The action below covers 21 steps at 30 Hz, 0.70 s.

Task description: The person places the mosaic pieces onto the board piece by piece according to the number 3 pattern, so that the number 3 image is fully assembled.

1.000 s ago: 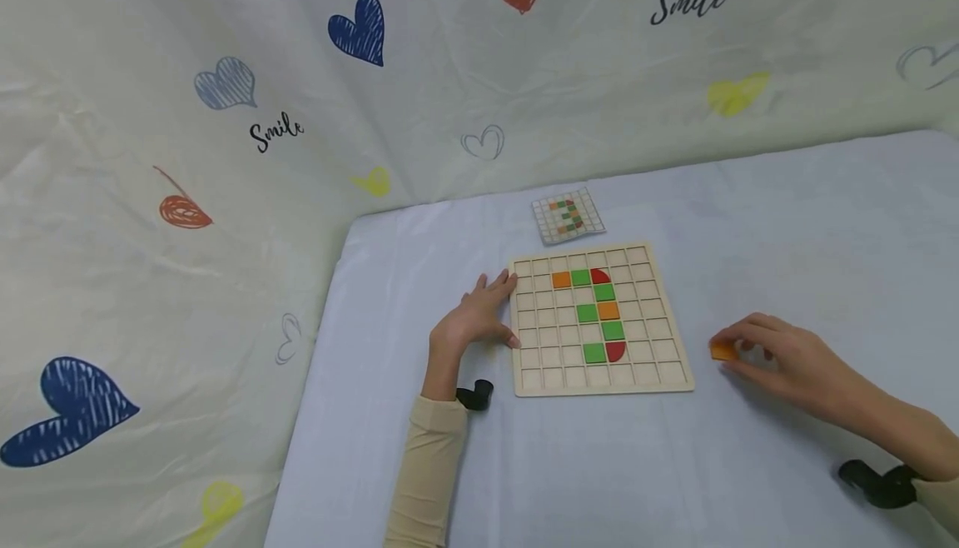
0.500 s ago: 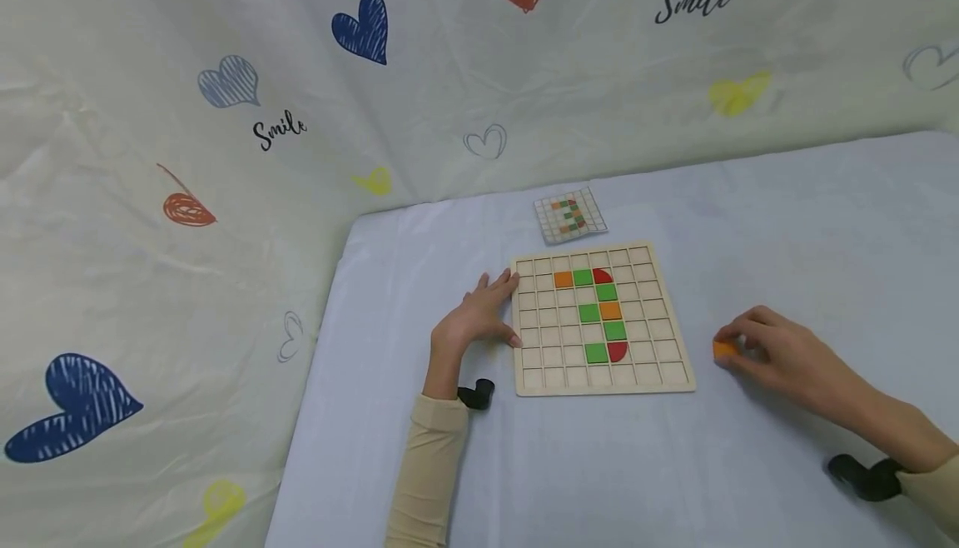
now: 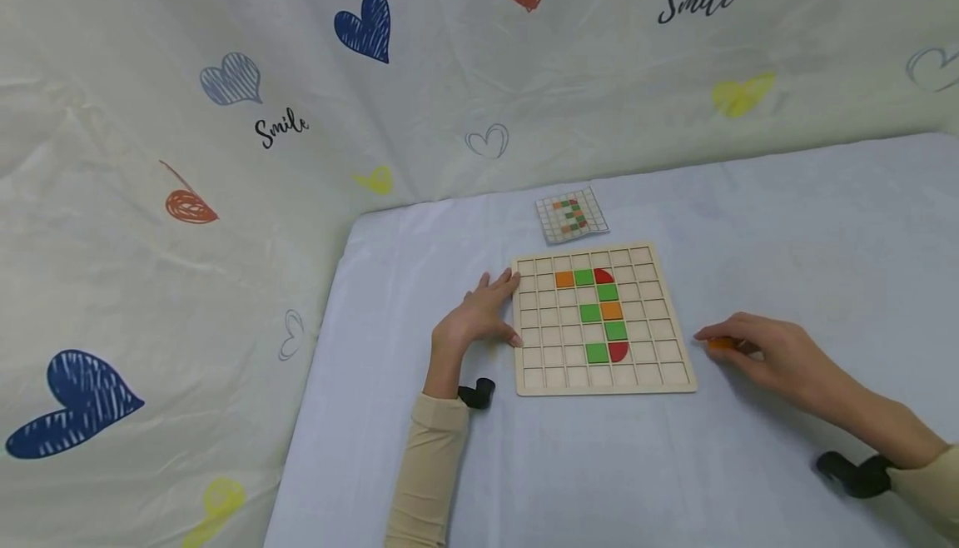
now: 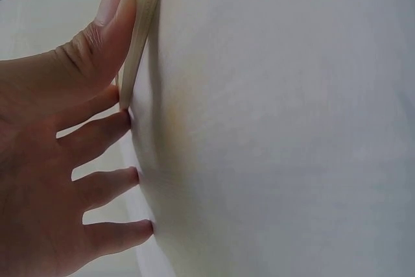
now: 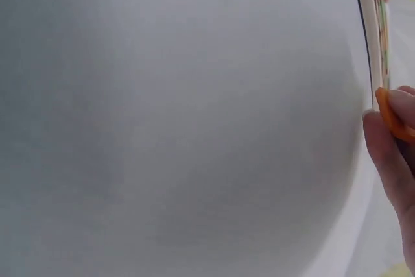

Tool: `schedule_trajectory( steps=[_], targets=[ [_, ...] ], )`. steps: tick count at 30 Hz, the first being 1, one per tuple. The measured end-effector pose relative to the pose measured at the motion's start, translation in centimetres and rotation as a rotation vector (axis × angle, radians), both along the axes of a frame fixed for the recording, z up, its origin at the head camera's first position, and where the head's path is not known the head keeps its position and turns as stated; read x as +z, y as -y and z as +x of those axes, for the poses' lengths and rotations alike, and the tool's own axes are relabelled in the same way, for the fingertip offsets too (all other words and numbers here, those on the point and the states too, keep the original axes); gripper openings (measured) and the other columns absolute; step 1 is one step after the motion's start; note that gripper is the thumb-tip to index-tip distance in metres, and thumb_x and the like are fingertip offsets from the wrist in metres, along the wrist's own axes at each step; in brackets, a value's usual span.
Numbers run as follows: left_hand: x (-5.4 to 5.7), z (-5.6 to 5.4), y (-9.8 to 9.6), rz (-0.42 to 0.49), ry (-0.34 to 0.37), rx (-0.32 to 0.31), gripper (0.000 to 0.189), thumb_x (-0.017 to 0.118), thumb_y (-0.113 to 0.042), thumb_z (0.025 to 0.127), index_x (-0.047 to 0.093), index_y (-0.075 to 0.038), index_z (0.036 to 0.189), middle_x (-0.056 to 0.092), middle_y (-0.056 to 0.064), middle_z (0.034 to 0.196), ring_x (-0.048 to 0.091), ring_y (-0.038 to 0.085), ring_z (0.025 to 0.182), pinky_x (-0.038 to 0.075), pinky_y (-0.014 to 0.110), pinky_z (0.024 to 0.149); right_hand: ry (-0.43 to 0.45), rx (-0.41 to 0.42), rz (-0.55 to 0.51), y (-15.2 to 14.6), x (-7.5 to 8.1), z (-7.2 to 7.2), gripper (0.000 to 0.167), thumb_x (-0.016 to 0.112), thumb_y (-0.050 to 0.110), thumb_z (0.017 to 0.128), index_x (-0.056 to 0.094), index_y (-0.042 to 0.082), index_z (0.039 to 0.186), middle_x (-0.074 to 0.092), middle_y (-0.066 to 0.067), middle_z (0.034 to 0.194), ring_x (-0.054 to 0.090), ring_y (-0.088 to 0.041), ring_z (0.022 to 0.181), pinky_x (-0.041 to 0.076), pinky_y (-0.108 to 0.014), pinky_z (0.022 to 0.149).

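Observation:
A pale wooden grid board [image 3: 547,377] lies on the white cloth, with green, orange and red tiles in several of its cells. At the board's left edge my left hand [image 3: 475,315] rests with spread fingers; in the left wrist view its thumb [image 4: 110,30] touches the wooden rim and other fingertips reach the cloth. To the right of the board, my right hand [image 3: 775,356] pinches an orange tile [image 3: 722,343] between thumb and fingers, apart from the board. The right wrist view shows that orange tile [image 5: 392,118] at its right border.
Behind the board lies a small pattern card [image 3: 573,216] printed with a similar grid of coloured squares. A white cloth [image 3: 614,473] covers the table. A curtain with hearts [image 3: 419,90] hangs behind and at the left. Black wrist devices [image 3: 477,394] sit by both forearms.
The right hand has shifted slightly left toward the board and turned the orange tile, which now shows less of its face. The left hand stays at the board's edge.

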State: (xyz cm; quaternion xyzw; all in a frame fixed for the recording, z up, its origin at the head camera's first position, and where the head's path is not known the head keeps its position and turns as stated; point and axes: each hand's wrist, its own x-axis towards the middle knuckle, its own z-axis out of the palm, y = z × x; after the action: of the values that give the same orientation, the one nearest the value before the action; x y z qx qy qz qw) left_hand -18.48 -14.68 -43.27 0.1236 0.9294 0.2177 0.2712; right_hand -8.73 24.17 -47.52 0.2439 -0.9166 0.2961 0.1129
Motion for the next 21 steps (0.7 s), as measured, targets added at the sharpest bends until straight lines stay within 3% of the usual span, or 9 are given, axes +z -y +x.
schedule_trajectory(
  steps=[15,21],
  targets=[
    [-0.1,0.0,0.1,-0.010,0.002,0.000,0.111,0.090,-0.021,0.079,0.022,-0.018,0.166,0.011,-0.001,0.174,-0.003,0.031,0.161,0.008,0.058,0.129,0.040,0.096,-0.150,2.4,1.5,-0.7,0.037,0.087,-0.008,0.072,0.078,0.018,0.097,0.077,0.010,0.092,0.066,0.006,0.083,0.053,-0.006,0.071],
    [-0.1,0.0,0.1,-0.005,0.006,0.006,0.111,0.090,-0.020,0.079,0.021,-0.019,0.166,0.011,-0.003,0.174,-0.003,0.030,0.161,0.008,0.058,0.129,0.074,0.088,-0.138,3.7,1.7,-1.0,0.044,0.085,-0.014,0.070,0.077,0.011,0.106,0.077,0.001,0.102,0.068,0.002,0.092,0.056,-0.009,0.072]
  ],
)
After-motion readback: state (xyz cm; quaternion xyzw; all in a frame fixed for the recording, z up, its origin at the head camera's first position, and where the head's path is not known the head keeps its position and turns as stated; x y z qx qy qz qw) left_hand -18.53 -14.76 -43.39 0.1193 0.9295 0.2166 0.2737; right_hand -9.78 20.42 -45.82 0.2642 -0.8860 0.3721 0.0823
